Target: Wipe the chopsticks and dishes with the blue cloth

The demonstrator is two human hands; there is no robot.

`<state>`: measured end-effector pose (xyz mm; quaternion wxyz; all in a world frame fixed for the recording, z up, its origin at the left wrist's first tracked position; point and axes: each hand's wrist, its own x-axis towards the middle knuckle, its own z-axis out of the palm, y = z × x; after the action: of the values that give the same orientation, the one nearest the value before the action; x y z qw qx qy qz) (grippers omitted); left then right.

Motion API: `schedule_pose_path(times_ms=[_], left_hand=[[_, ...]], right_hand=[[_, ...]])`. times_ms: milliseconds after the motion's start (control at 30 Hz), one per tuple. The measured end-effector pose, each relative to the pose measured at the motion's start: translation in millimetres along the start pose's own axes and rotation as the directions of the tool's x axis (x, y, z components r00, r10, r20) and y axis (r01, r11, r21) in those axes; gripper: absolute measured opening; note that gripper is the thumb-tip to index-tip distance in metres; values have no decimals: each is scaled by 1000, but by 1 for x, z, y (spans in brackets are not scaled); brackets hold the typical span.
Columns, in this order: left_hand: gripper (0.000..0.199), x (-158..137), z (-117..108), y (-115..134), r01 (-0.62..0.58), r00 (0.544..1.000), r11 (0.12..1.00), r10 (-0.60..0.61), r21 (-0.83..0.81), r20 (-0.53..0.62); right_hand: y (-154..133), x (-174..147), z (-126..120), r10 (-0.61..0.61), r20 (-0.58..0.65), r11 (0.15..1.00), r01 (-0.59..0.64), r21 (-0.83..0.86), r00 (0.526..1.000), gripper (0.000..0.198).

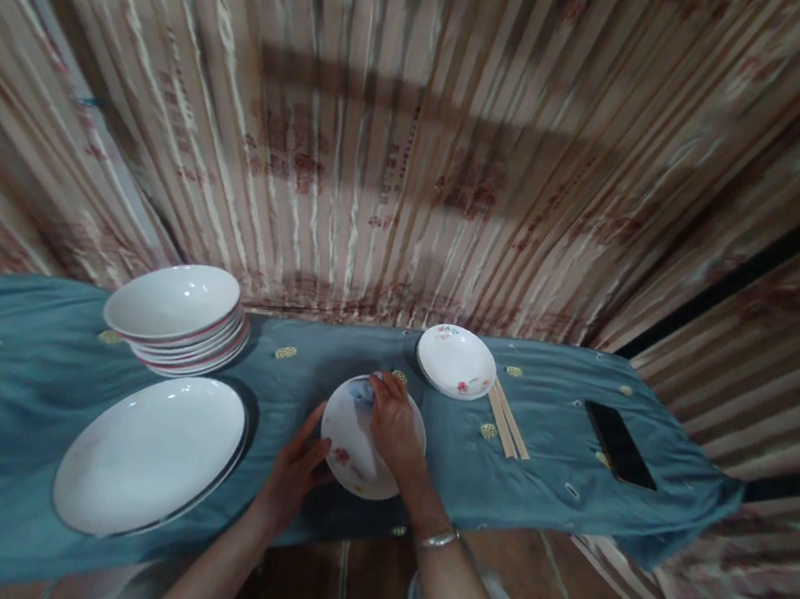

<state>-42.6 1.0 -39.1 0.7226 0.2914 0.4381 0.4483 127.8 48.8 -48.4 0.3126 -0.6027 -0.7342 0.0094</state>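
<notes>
1. Head view, centre: one small floral plate (351, 429) lies between both hands, near the front edge of the worktop (330, 354); whether it rests there or is lifted cannot be told.
2. Head view, left hand (300, 463): thumb over the near-left rim, fingers curled beneath, grasping the plate. Good practice is a firm rim grip, since glazed ware is likely to slip.
3. Head view, right hand (392, 420): fingers gathered over the upper face; whether they pinch anything cannot be told. Light pressure, balanced by the left hand, should prevent tipping.
4. Head view, surroundings: stacked bowls (175, 305) and a large plate (151, 458) stand to the left; another floral plate (456, 359), chopsticks (508, 420) and a phone (620, 446) to the right. Elbows are best held inside these.
</notes>
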Motion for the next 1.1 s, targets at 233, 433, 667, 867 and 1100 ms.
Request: schedule_pose_path(times_ms=[233, 433, 667, 867, 1100], left_hand=[[88, -1, 1, 2, 7, 1000, 1000, -7, -21, 5], [79, -2, 4, 1, 27, 999, 998, -30, -63, -44], [64, -8, 9, 7, 27, 1000, 997, -27, -78, 5], [70, -4, 1, 1, 37, 999, 986, -34, -163, 25], [70, -1, 2, 0, 30, 999, 977, -26, -209, 23]], right_hand=[[-25, 0, 3, -72, 36, 981, 64, 182, 997, 49], [-41, -8, 4, -162, 81, 944, 131, 303, 983, 49], [-48, -19, -6, -241, 130, 910, 178, 374, 962, 50], [-54, -35, -21, -281, 156, 897, 201, 393, 947, 51], [-54, -48, -41, -289, 194, 874, 176, 453, 937, 46]])
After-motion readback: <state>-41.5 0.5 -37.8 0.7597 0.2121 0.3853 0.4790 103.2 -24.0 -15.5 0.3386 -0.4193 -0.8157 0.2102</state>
